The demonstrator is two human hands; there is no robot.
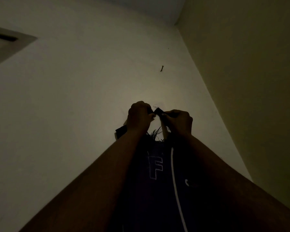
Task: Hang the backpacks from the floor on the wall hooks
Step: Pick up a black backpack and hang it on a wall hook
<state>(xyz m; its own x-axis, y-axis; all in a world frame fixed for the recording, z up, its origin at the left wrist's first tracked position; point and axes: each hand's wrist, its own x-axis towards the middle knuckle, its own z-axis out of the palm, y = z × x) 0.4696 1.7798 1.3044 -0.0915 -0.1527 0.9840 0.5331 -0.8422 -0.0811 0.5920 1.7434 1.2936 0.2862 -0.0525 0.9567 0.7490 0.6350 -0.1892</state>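
A dark blue backpack with a stitched letter F and a white zip line hangs between my raised forearms against the pale wall. Its black top loop is pinched from both sides: my left hand grips the left end, my right hand the right end. The loop is level with a small clear wall hook just above my fingers; whether it rests on the hook I cannot tell. A black strap end sticks out left of my left wrist. The scene is very dim.
A dark nail or screw juts from the wall above and right of the hook. The room corner runs down close on the right. A vent or frame sits high at the far left.
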